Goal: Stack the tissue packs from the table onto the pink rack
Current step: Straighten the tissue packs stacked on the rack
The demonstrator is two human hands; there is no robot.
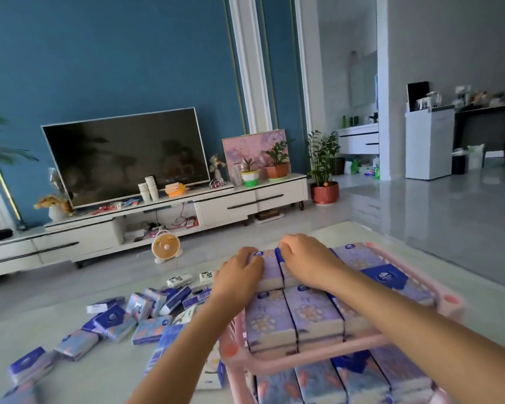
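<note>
A pink rack (309, 361) stands at the lower right, its top shelf filled with purple floral tissue packs (312, 313) and a lower shelf holding more. At the far row of the top shelf, my left hand (239, 272) lies over the left end of a pack (270, 272), its fingers curled round the edge. Just to the right, my right hand (306, 258) has its fingers curled over the far edge of the neighbouring pack. Several loose blue and purple packs (114, 319) lie scattered on the table to the left.
The pale table (85, 371) runs left from the rack. Beyond its far edge sit a small orange fan (166, 246) on the floor, a white TV cabinet (146, 225) with a television, and potted plants (322, 170). Open floor lies to the right.
</note>
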